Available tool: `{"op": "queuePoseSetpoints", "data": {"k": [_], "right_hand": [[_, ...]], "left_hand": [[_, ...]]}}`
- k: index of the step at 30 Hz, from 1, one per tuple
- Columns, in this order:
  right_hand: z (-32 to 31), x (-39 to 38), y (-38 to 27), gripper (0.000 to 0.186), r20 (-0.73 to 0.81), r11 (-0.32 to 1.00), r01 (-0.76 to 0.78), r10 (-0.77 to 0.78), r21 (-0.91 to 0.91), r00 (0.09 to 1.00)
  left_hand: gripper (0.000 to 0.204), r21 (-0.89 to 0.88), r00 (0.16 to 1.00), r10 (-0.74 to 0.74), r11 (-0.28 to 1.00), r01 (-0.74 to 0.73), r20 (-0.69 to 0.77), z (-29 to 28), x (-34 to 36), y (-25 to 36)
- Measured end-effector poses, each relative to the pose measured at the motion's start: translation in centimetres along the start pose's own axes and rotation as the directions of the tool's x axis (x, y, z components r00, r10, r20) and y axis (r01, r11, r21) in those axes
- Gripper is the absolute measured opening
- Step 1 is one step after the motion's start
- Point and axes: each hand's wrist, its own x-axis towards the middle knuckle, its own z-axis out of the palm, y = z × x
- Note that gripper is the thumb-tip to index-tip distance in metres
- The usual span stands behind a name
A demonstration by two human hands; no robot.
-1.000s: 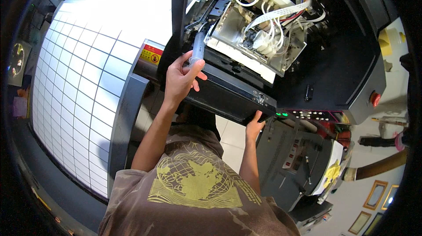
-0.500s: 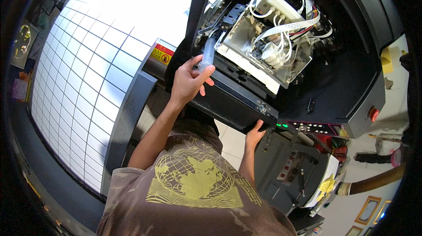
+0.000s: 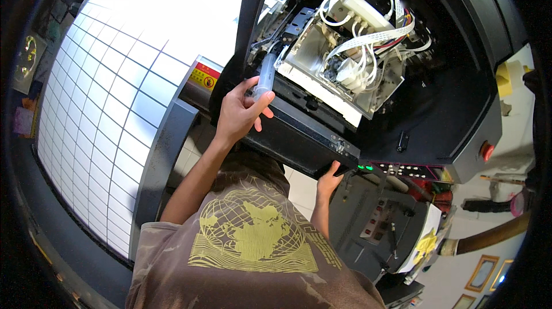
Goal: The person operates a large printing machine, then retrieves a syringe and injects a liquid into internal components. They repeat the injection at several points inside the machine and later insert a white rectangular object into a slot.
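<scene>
syringe (image 3: 267, 73): clear tube, tilted, its near end in the left hand (image 3: 237, 114), its far end pointing away from the fingertips, beside the open carriage (image 3: 315, 56).
left hand: thumb and fingers clamped on the syringe's near end, the lower fingers loosely curled over the black front panel (image 3: 282, 139).
right hand (image 3: 329, 180): thumb at the right end of the black front panel; fingers hidden beneath, so cannot tell whether they are clamped or apart.
carriage: beyond and to the right of the left hand, white ribbon cable (image 3: 368, 39) looping over it.
warning label (image 3: 205, 75): red and yellow, near the left hand, on its left.
grid surface (image 3: 98, 108): white with dark lines, left of the left hand.
green lights (image 3: 365, 167): near the right hand, on its right.
red button (image 3: 486, 151): well apart from the right hand, farther right.
</scene>
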Motion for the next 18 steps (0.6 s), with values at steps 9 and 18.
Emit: {"op": "queuePoseSetpoints", "data": {"k": [9, 18], "right_hand": [[-0.4, 0.5, 1.3, 0.05, 0.081, 0.997, 0.069, -0.071, 0.037, 0.994], [-0.8, 0.6, 1.6, 0.052, 0.081, 0.998, -0.042, 0.045, -0.043, 0.996]], "left_hand": [[0.069, -0.022, 1.0, 0.015, 1.0, -0.015, 0.013, -0.3, 0.2, -0.9], [0.066, -0.05, 0.999, 0.035, 0.998, -0.035, 0.008, -0.2, 0.1, -1.4]]}}
